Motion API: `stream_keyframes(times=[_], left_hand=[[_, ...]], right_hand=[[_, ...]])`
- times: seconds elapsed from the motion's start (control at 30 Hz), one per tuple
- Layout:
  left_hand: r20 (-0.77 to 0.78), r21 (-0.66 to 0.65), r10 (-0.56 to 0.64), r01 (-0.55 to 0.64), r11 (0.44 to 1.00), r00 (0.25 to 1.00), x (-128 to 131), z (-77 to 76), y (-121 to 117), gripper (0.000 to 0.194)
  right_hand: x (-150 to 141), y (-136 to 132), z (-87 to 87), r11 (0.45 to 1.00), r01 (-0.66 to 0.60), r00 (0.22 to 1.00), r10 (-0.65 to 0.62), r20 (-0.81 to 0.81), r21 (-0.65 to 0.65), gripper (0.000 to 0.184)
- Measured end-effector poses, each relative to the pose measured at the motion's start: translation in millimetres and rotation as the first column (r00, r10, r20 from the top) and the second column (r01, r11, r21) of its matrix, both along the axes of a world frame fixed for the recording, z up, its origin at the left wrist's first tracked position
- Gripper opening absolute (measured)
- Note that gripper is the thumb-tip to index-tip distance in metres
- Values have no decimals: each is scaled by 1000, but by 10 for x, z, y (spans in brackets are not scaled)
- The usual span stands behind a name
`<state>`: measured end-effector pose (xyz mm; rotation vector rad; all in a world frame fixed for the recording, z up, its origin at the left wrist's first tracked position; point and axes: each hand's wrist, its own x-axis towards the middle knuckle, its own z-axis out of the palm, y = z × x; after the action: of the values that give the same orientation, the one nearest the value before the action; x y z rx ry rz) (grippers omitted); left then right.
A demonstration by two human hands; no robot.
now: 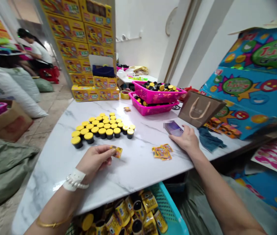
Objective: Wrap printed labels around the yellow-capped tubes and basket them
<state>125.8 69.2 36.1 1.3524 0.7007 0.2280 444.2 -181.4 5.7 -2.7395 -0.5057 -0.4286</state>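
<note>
The left hand has fingers pinching one yellow slip above the desk; the right hand touches one phone, whether gripping I can't tell. Beyond: two pink baskets, some thirty yellow-lidded jars.

Glossy marble-patterned tabletop, smooth plastic jars, shiny printed packets, matt paper bag, rumpled cloth.

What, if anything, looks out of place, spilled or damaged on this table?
Two things look mildly odd: a phone at the right hand, sharing the table with yellow-lidded jars and small printed packets, and a blue cloth near the edge, bunched rather than folded. I see nothing spilled or damaged.
</note>
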Motion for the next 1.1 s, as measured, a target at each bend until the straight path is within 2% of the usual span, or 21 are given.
stream_keyframes(times=[0.07, 0.17, 0.23, 0.27, 0.33, 0.4, 0.47, 0.57, 0.7, 0.77, 0.97, 1.03, 1.1], left_hand=[[29, -47, 59, -58, 997, 998, -8, -18, 29, 41], [91, -105, 138, -128, 986, 986, -25, -15, 44, 35], [133, -120, 158, -142, 982, 978, -33, 9, 39, 31], [151, -124, 158, -140, 982, 976, -36, 24, 36, 30], [168, -135, 145, -123, 983, 975, -36, 49, 30, 27], [170, -154, 145, -119, 981, 975, -30, 54, 29, 25], [163, -178, 166, -136, 975, 973, -20, 35, 28, 24], [150, -199, 181, -150, 968, 972, -6, -14, 17, 25], [148, -215, 148, -114, 970, 978, 1, -43, -11, 29], [156, -230, 149, -111, 967, 976, 6, -41, -13, 31], [204, -178, 221, -185, 966, 954, 159, -61, -33, 28], [200, -158, 206, -176, 972, 958, 265, -73, -73, 26], [179, -175, 180, -148, 973, 967, 360, -79, -112, 27]], right_hand=[[95, -15, 22, 997, -9, 999, 7, -34, -78, 91], [47, 92, 175, 988, -111, 987, 122, 106, -105, 71], [-148, 294, 327, 960, -276, 934, 279, 223, -44, 54], [-286, 429, 402, 923, -384, 896, 375, 238, -5, 48], [-598, 737, 519, 846, -531, 840, 519, 159, 47, 45], [-893, 1035, 565, 809, -587, 809, 584, 69, 31, 46], [-1107, 1269, 532, 807, -590, 806, 590, 34, -24, 48], [-1248, 1455, 381, 821, -563, 820, 569, 58, -98, 44], [-1269, 1470, 208, 810, -579, 806, 586, 84, -99, 16], [-1285, 1441, 186, 801, -592, 798, 598, 72, -91, 10], [-1330, 1476, 225, 817, -571, 804, 577, 146, -79, 50], [-1297, 1529, 220, 824, -557, 810, 566, 154, -102, 50], [-1243, 1566, 204, 826, -551, 817, 563, 126, -120, 40]])
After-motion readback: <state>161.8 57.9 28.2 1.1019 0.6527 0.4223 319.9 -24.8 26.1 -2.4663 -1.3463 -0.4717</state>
